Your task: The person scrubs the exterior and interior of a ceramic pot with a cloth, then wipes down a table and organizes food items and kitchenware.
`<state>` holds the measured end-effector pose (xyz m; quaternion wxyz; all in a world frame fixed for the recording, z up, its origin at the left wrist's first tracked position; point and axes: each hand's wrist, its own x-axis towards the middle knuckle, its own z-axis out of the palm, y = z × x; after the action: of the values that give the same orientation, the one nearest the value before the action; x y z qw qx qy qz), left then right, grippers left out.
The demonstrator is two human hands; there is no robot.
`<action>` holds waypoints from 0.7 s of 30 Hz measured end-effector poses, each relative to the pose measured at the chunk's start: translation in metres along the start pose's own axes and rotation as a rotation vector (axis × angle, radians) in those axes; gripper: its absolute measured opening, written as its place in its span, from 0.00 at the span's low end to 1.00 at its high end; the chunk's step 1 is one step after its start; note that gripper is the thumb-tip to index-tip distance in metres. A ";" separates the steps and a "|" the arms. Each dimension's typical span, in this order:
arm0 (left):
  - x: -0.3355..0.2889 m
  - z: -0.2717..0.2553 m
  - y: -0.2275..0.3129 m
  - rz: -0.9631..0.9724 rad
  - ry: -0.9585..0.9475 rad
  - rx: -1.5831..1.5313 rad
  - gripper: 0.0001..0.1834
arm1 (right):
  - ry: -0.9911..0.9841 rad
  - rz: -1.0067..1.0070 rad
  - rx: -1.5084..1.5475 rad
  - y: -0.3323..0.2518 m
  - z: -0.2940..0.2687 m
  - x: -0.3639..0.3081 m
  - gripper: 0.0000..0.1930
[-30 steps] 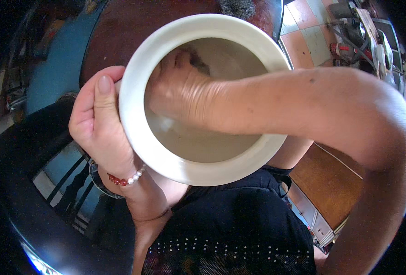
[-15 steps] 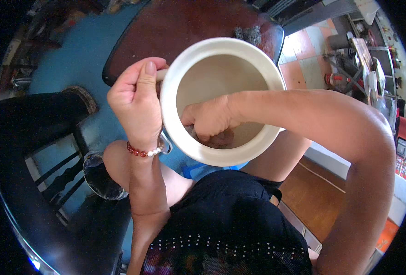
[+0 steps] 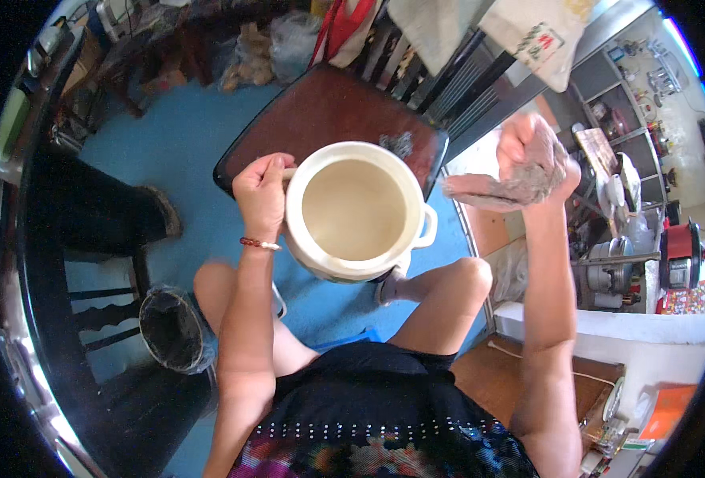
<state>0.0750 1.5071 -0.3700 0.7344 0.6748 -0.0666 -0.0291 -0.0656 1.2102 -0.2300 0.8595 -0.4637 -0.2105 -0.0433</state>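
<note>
The left hand (image 3: 259,195) is gripping a handle (image 3: 289,174) of the cream pot (image 3: 354,211), which is occupying the space between both hands. The right hand (image 3: 518,139) is clutching a grey-brown cloth (image 3: 540,180), apart from the pot. Beyond them, a chair (image 3: 305,119) is standing.
</note>
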 end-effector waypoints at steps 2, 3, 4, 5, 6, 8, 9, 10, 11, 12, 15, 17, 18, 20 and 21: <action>0.005 0.007 0.001 -0.066 0.017 -0.076 0.10 | 0.426 0.085 -0.287 -0.013 -0.030 -0.046 0.19; 0.009 0.011 0.001 -0.065 0.046 -0.095 0.09 | 0.632 0.225 -0.463 -0.016 -0.051 -0.068 0.15; 0.014 0.011 -0.002 -0.056 0.048 -0.124 0.09 | 0.762 0.244 -0.623 -0.007 -0.072 -0.088 0.12; 0.017 0.017 -0.005 -0.070 0.027 -0.140 0.09 | 0.911 0.283 -0.785 -0.001 -0.090 -0.111 0.10; 0.020 0.019 -0.003 -0.074 0.024 -0.144 0.09 | 0.932 0.078 -0.770 0.010 -0.104 -0.126 0.09; 0.024 0.018 0.000 -0.081 -0.002 -0.126 0.09 | 1.050 0.401 -1.369 0.016 -0.122 -0.133 0.08; 0.022 0.012 0.002 -0.084 -0.007 -0.107 0.09 | 1.081 0.571 -1.661 0.019 -0.123 -0.131 0.08; 0.020 0.007 0.001 0.001 0.035 0.001 0.10 | 1.083 0.459 -1.378 0.018 -0.119 -0.135 0.08; 0.010 -0.001 0.014 0.108 0.123 0.139 0.10 | 1.045 0.355 -1.081 0.020 -0.088 -0.116 0.08; -0.003 0.002 0.025 0.203 0.180 0.260 0.11 | 1.025 0.260 -0.804 0.014 -0.065 -0.113 0.09; -0.031 0.016 0.028 0.347 0.184 0.232 0.10 | 0.881 0.169 -0.572 -0.002 -0.031 -0.113 0.09; -0.067 0.026 0.055 0.296 0.009 0.045 0.11 | 0.807 0.056 -0.388 0.002 -0.002 -0.097 0.08; -0.086 0.035 0.070 0.204 -0.136 -0.032 0.12 | 0.747 0.023 -0.328 0.004 0.009 -0.091 0.08; -0.113 0.050 0.086 0.015 -0.380 -0.176 0.20 | 0.628 -0.030 -0.196 0.013 0.025 -0.080 0.07; -0.128 0.059 0.100 -0.127 -0.417 -0.310 0.24 | 0.546 -0.043 -0.109 0.019 0.025 -0.080 0.10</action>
<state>-0.0642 1.4749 -0.2736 0.7962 0.5363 -0.1687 -0.2234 -0.1411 1.2316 -0.2649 0.8572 -0.4757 0.0219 -0.1960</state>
